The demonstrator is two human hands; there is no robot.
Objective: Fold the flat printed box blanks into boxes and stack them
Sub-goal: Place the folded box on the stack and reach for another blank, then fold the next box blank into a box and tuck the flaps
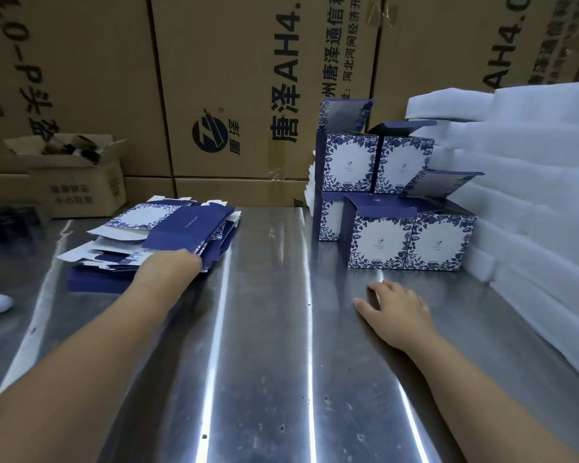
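Note:
A loose pile of flat blue-and-white printed box blanks (168,228) lies on the steel table at the left. My left hand (171,265) reaches into the near edge of that pile; its fingers are hidden among the blanks. Several folded boxes (411,242) with open top flaps stand stacked in two tiers at the right rear. My right hand (395,305) rests flat on the table just in front of the folded boxes, fingers spread and holding nothing.
The steel table (268,345) stretches toward me. White foam sheets (528,195) are piled along the right side. Large brown cartons (241,88) wall off the back. A small open carton (74,175) sits at the far left.

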